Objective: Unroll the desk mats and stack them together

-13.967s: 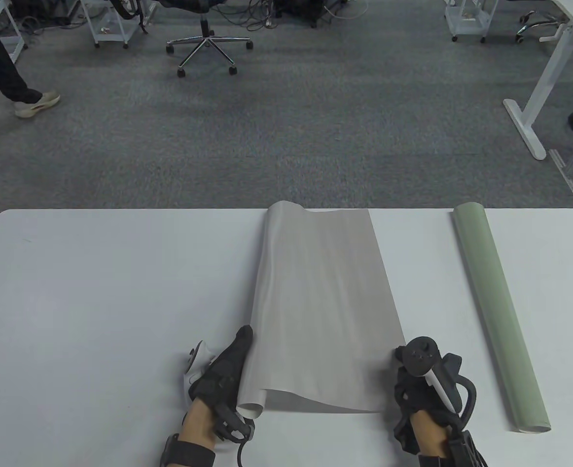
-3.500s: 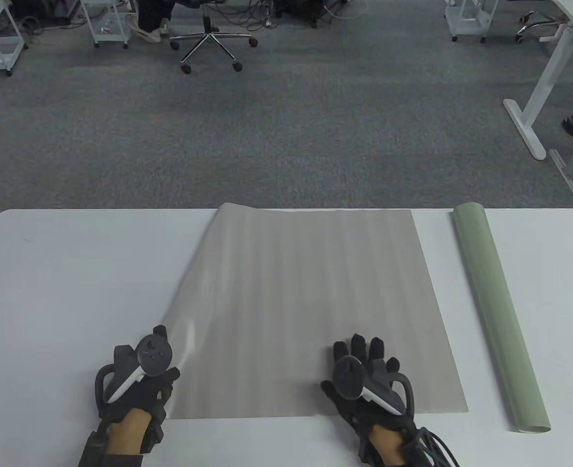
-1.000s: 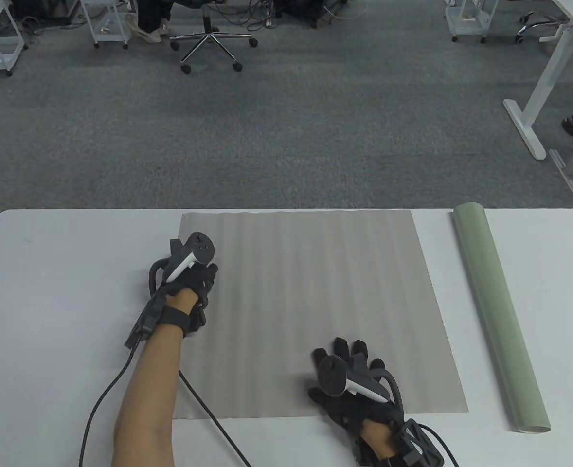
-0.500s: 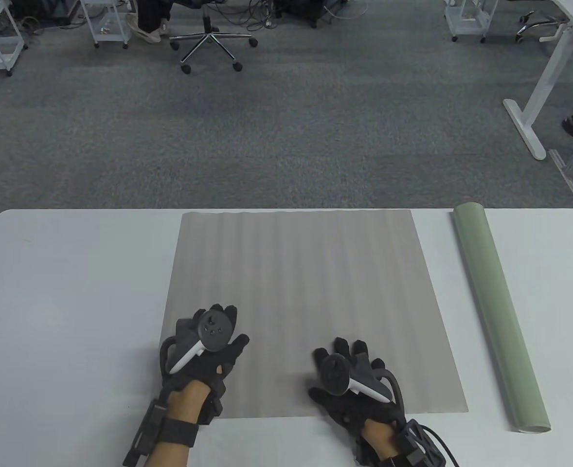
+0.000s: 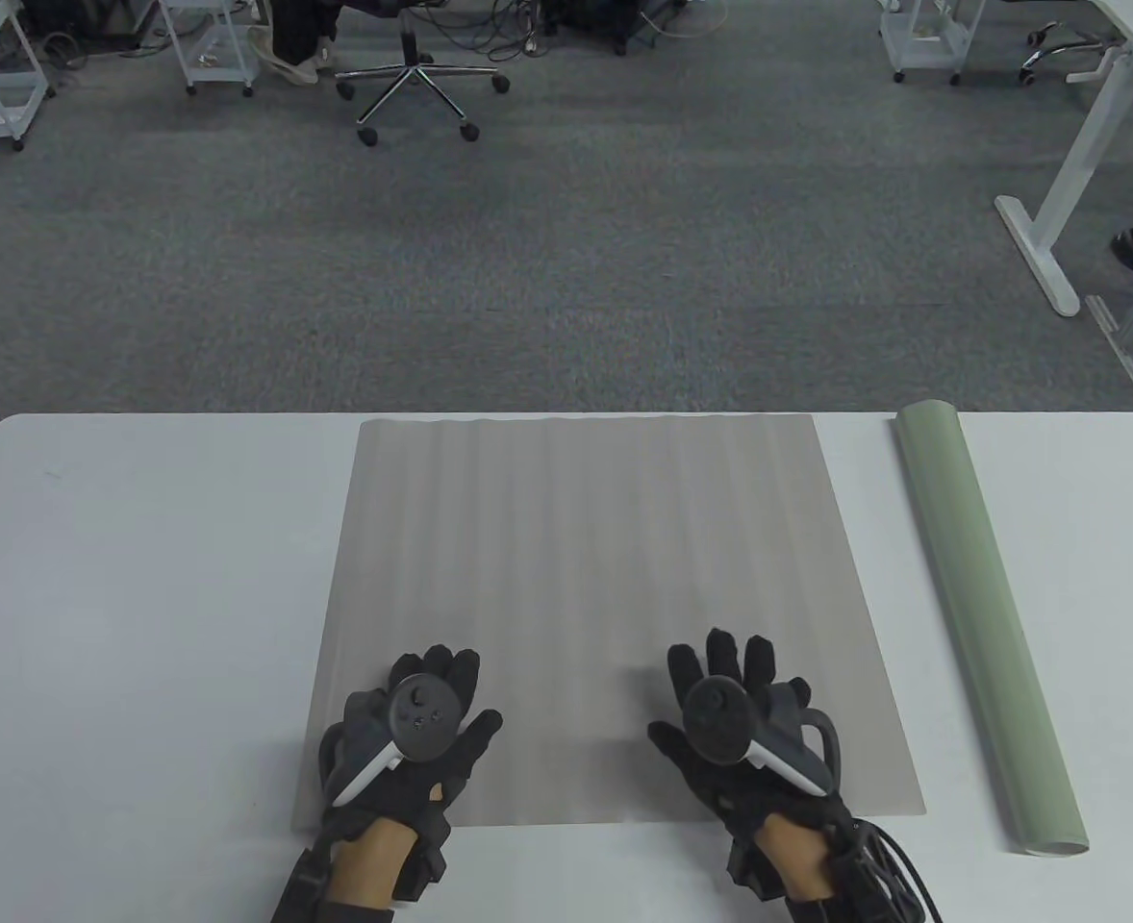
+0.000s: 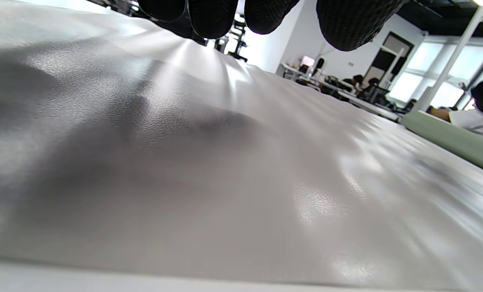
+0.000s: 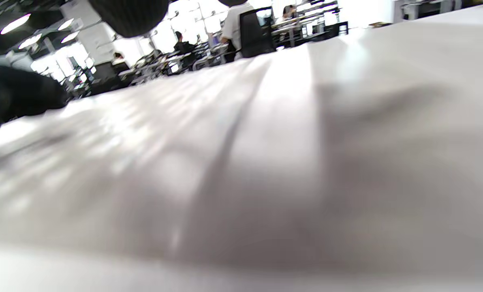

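Observation:
A grey desk mat (image 5: 595, 577) lies unrolled and flat on the white table (image 5: 143, 596), its surface faintly rippled; it fills the left wrist view (image 6: 225, 182) and the right wrist view (image 7: 266, 162). My left hand (image 5: 432, 692) rests flat with spread fingers on the mat's near left part. My right hand (image 5: 735, 692) rests flat with spread fingers on its near right part. A green desk mat (image 5: 985, 615) lies rolled up to the right of the grey one, running front to back; it also shows in the left wrist view (image 6: 456, 140). Neither hand holds anything.
The table's far edge runs just behind the mats, with grey carpet floor beyond. An office chair (image 5: 413, 82), white carts and a white desk leg (image 5: 1057, 212) stand far off on the floor.
My left hand slid back along the mat's left side from the far end to the near edge. My right hand shifted slightly right and forward. The mat now lies flat.

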Available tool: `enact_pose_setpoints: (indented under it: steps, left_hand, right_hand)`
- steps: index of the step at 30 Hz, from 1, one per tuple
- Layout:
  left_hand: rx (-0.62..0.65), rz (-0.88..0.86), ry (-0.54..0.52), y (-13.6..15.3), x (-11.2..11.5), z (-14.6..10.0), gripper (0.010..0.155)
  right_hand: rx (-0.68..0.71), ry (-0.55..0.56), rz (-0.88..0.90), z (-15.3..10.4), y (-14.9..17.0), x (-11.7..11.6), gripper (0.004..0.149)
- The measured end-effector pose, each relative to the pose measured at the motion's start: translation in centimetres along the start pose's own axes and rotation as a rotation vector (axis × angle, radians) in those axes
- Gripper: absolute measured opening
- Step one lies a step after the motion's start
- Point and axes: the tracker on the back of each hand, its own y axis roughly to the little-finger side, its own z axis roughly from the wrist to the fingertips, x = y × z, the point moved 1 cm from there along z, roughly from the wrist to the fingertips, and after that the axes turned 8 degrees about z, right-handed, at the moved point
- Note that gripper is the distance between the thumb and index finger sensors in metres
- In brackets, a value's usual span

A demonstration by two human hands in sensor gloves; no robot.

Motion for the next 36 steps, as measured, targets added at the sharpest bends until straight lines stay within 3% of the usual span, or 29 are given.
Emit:
enact_pose_setpoints:
  steps: [3,7,13,18,24,29,32,36]
  left_hand:
    - [0.028,0.005,-0.028,-0.2,0.0,-0.3,0.073]
    - [0.046,-0.002,-0.022,-1.0,0.1,-0.3,0.073]
    - [0.087,0.024,-0.015,-2.6,0.2,-0.4,0.073]
    - [0.084,0.019,-0.007,-2.6,0.3,-0.4,0.074]
    - [0.068,0.023,0.004,-2.4,0.2,-0.5,0.074]
    - [0.060,0.020,-0.003,-2.3,0.0,-0.5,0.073]
    - [0.058,-0.010,0.003,-2.2,0.1,-0.5,0.073]
    - [0.071,-0.041,0.014,-2.5,0.3,-0.4,0.074]
  right_hand:
    - [-0.128,0.121,0.078,0.1,3.5,4.8,0.075]
    - [-0.332,0.137,-0.023,-0.2,8.8,8.0,0.079]
    - [-0.620,0.155,-0.040,-2.2,16.6,9.9,0.089]
    - [-0.831,0.069,0.034,-4.1,21.5,9.3,0.098]
    - [-0.874,-0.018,0.053,-3.9,24.2,7.0,0.103]
    - [-0.888,0.104,-0.126,-3.3,25.5,7.0,0.097]
    - [-0.845,0.169,0.019,-3.3,25.8,7.7,0.092]
    - [-0.771,0.191,0.551,-3.5,25.5,7.8,0.089]
